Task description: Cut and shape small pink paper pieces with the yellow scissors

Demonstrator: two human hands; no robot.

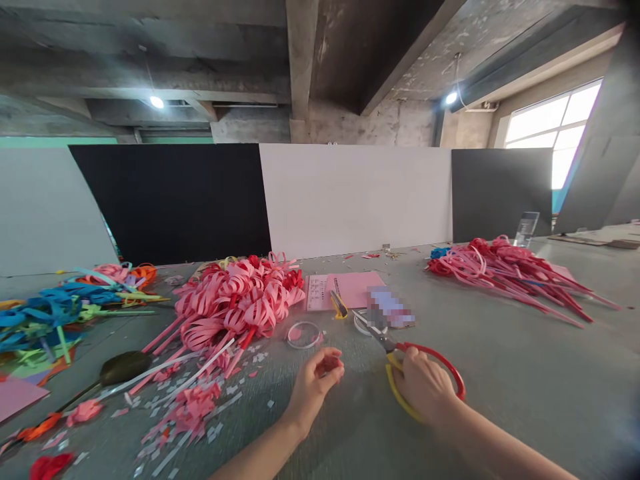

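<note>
My right hand [423,383] rests on the grey table with its fingers closed through the red and yellow handles of a pair of scissors [400,350], whose blades point up and left. My left hand [315,387] is beside it, fingers curled in a pinch round a small pinkish piece I cannot make out. Just beyond my left hand lies a clear roll of tape [303,335]. A pink sheet of paper [345,290] lies behind the scissors.
A heap of pink and red paper flowers [235,300] lies left of centre with paper scraps [200,407] in front. Blue, green and orange paper flowers [55,310] lie far left. Another pink pile [505,267] lies at right. White and black boards [350,197] stand behind the table.
</note>
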